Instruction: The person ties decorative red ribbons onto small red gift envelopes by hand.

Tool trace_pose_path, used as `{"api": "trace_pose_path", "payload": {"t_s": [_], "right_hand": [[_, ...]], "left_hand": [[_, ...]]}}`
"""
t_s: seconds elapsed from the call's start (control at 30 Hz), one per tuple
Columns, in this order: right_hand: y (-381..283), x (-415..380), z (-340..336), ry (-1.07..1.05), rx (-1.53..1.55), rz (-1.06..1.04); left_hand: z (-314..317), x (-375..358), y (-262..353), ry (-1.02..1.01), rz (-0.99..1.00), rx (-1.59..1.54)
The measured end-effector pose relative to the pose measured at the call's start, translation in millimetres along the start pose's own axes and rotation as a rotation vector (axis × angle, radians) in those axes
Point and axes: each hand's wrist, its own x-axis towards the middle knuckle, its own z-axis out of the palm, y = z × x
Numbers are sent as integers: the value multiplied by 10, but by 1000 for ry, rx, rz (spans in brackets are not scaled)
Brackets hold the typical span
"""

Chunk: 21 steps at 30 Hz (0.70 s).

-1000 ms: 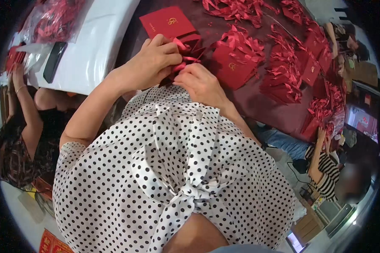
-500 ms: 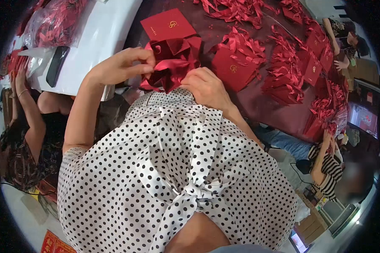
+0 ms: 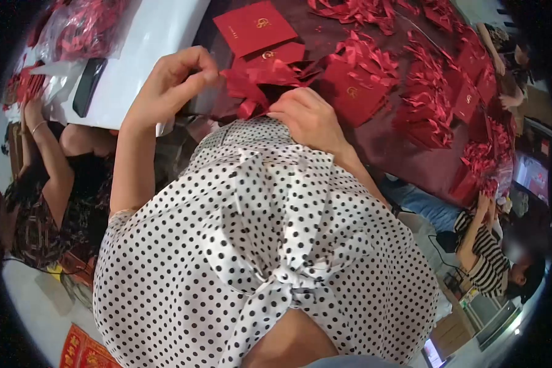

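My left hand point(image 3: 181, 83) is raised at the left with thumb and index finger pinched at the end of a red satin ribbon point(image 3: 245, 86). My right hand point(image 3: 310, 119) has its fingers curled on the near edge of a red paper gift bag point(image 3: 271, 95) close to my lap. Much of that bag is hidden by the ribbon and my right hand. Just behind it lie flat red bags with gold lettering, the top one point(image 3: 257, 26) tilted. To the right is a stack of red bags point(image 3: 352, 95) with loose ribbons on top.
Several more beribboned red bags point(image 3: 429, 104) cover the dark red tabletop point(image 3: 374, 150). On the left a white surface point(image 3: 147, 43) holds a black phone point(image 3: 89, 88) and a clear plastic bag point(image 3: 83, 30) of red items. Other people's hands work at the left and right edges.
My left hand has drawn up and leftward, away from my right hand, with the ribbon stretching toward it. The bag's opening, wide before, now looks flatter. The whole view has shifted slightly.
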Motion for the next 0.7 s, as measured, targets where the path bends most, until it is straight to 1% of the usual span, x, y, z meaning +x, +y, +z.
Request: {"api": "trace_pose_path", "payload": {"t_s": [0.03, 0.1, 0.13, 0.17, 0.23, 0.27, 0.3, 0.37, 0.47, 0.5, 0.57, 0.6, 0.67, 0.7], "right_hand": [[-1, -9, -10, 2, -3, -5], [-5, -22, 7, 3, 19, 13], [-8, -27, 11, -3, 27, 32], [-9, -31, 10, -10, 34, 49], [-5, -29, 7, -15, 39, 44], [-3, -27, 9, -20, 43, 36], [0, -22, 14, -20, 44, 37], [7, -16, 15, -19, 44, 29], [-1, -28, -12, -38, 37, 50], [-4, -30, -17, -35, 32, 58], [-11, -20, -14, -45, 60, 54], [-25, -10, -13, -46, 61, 79], [-9, -4, 3, -42, 57, 65], [1, 2, 9, -37, 50, 49]], "left_hand": [[11, 14, 18, -12, 6, 19], [25, 91, -74, -104, 224, 184], [97, 118, -42, -74, 282, 353], [180, 132, -22, -76, 280, 353], [304, 132, -12, 42, 77, 232], [295, 144, -1, -33, 122, 303], [295, 152, -36, -32, 121, 303], [329, 162, -154, -195, -177, 102], [287, 130, -165, -104, -190, -328], [239, 112, -127, -90, -261, -573], [215, 116, -67, -29, -244, -582], [205, 118, -46, -30, -292, -545], [220, 117, -81, -68, -305, -399], [231, 123, -154, -92, -276, -409]]}}
